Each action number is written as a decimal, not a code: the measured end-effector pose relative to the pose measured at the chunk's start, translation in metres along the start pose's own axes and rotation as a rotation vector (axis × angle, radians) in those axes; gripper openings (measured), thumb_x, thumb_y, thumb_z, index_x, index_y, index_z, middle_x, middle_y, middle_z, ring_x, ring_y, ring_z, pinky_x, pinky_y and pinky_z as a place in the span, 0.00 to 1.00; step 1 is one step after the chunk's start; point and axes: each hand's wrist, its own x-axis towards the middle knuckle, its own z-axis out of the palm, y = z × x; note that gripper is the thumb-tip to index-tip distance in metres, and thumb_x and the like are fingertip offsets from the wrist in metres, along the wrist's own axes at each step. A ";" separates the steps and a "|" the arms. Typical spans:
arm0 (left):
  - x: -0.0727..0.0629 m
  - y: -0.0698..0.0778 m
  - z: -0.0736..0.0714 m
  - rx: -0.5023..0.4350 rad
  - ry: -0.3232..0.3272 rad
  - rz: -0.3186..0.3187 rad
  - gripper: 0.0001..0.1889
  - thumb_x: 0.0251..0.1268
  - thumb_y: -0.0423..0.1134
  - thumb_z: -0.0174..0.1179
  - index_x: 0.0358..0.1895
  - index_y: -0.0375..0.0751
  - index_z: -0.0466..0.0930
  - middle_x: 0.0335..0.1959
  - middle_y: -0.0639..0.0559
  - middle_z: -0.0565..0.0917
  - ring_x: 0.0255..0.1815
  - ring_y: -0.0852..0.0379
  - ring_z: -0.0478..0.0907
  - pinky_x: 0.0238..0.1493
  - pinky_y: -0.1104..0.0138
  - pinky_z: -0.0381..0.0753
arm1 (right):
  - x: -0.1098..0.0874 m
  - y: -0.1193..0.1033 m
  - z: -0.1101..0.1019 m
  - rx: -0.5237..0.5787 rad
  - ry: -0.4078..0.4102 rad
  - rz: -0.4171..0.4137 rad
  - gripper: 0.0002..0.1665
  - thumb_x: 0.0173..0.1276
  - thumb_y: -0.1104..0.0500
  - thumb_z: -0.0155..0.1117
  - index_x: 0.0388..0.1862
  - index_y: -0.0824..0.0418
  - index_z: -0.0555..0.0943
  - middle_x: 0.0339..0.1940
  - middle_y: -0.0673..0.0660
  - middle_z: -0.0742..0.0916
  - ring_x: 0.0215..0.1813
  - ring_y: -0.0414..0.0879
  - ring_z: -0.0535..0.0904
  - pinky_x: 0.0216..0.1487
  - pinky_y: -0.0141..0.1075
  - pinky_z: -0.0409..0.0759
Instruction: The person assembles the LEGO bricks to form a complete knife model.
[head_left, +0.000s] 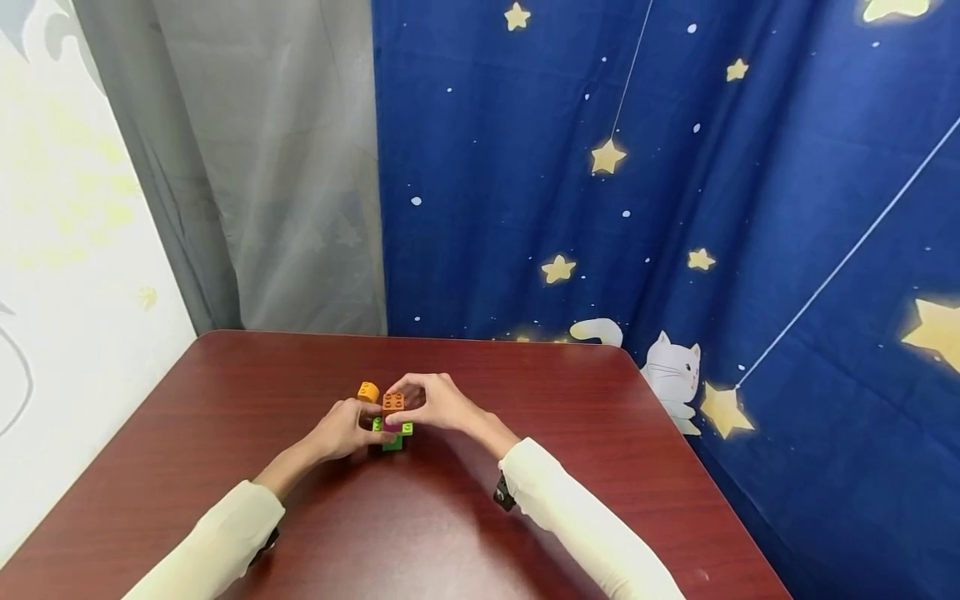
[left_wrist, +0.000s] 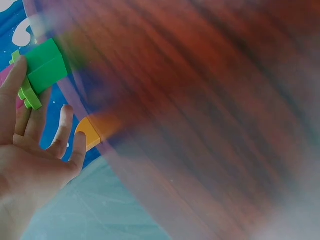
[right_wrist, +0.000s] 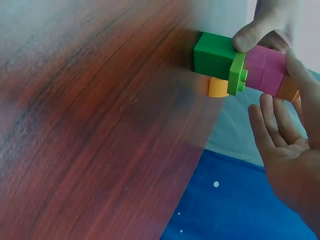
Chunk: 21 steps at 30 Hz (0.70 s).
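Observation:
A small tower of toy building bricks stands on the table between my hands. At its base is a dark green brick [right_wrist: 214,56], with a wider light green plate [right_wrist: 235,75] on it. Above the plate come two magenta bricks [right_wrist: 264,70], topped by an orange brick [head_left: 393,402]. My left hand [head_left: 342,430] holds the tower low from the left, its thumb beside the light green plate. From the right, my right hand [head_left: 444,405] pinches the orange brick between thumb and fingers, the thumb overlapping the upper magenta brick. Its other fingers spread loosely in the right wrist view.
Just behind the tower, to the left, a yellow-orange brick with a rounded side [head_left: 367,391] sits on the dark red wooden table [head_left: 525,383]. A grey curtain [head_left: 292,208] and a blue starry curtain [head_left: 510,208] hang past the far edge.

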 end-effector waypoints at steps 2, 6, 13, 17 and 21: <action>-0.002 0.000 -0.001 0.007 0.000 -0.001 0.26 0.57 0.52 0.78 0.53 0.40 0.89 0.42 0.53 0.90 0.42 0.57 0.84 0.52 0.52 0.84 | 0.000 0.000 -0.001 0.010 0.005 -0.009 0.22 0.62 0.51 0.82 0.52 0.55 0.86 0.39 0.47 0.91 0.40 0.32 0.86 0.44 0.27 0.83; -0.006 0.002 -0.002 0.006 0.000 -0.013 0.31 0.56 0.52 0.79 0.56 0.34 0.87 0.46 0.47 0.90 0.45 0.54 0.85 0.53 0.50 0.84 | 0.003 0.003 -0.004 0.024 0.068 0.000 0.20 0.68 0.48 0.76 0.54 0.54 0.87 0.41 0.43 0.91 0.41 0.34 0.86 0.47 0.31 0.84; -0.012 0.002 -0.003 -0.012 0.001 -0.043 0.34 0.55 0.51 0.80 0.57 0.28 0.85 0.45 0.43 0.90 0.41 0.56 0.85 0.51 0.53 0.85 | 0.019 0.020 -0.007 0.017 0.148 0.016 0.17 0.70 0.51 0.75 0.54 0.54 0.87 0.42 0.47 0.91 0.41 0.36 0.87 0.49 0.39 0.85; -0.014 0.002 -0.004 -0.011 0.000 -0.038 0.32 0.55 0.51 0.80 0.55 0.30 0.86 0.41 0.47 0.90 0.40 0.56 0.85 0.49 0.54 0.85 | 0.029 0.030 -0.001 0.009 0.132 0.027 0.21 0.68 0.55 0.77 0.58 0.58 0.86 0.45 0.57 0.92 0.42 0.38 0.87 0.50 0.38 0.85; -0.016 0.002 -0.004 -0.011 -0.013 -0.011 0.31 0.56 0.52 0.79 0.54 0.31 0.87 0.40 0.49 0.90 0.39 0.57 0.85 0.45 0.59 0.85 | 0.038 0.040 0.009 0.036 0.111 0.063 0.26 0.65 0.57 0.79 0.61 0.62 0.84 0.49 0.64 0.90 0.45 0.43 0.88 0.49 0.32 0.84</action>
